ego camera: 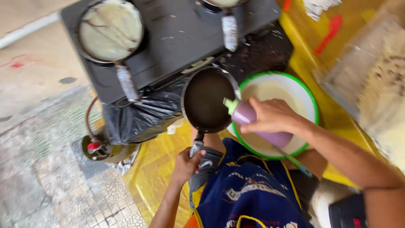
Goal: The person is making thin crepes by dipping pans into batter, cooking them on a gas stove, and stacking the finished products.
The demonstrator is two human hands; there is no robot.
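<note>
My left hand (186,164) grips the handle of a small black frying pan (206,101), which it holds level and which looks empty. My right hand (272,116) is closed around a purple squeeze bottle (244,114) with a green nozzle that points at the pan's right rim. Under the bottle stands a white bowl with a green rim (310,95), filled with pale batter. A green-handled utensil (295,162) leans out of the bowl's near side.
A black two-burner stove (177,38) sits beyond the pan. On its left burner a second pan (110,30) holds a thin pale crepe. A gas cylinder with a red valve (99,147) stands on the tiled floor at left. Yellow sheeting (156,169) covers the work surface.
</note>
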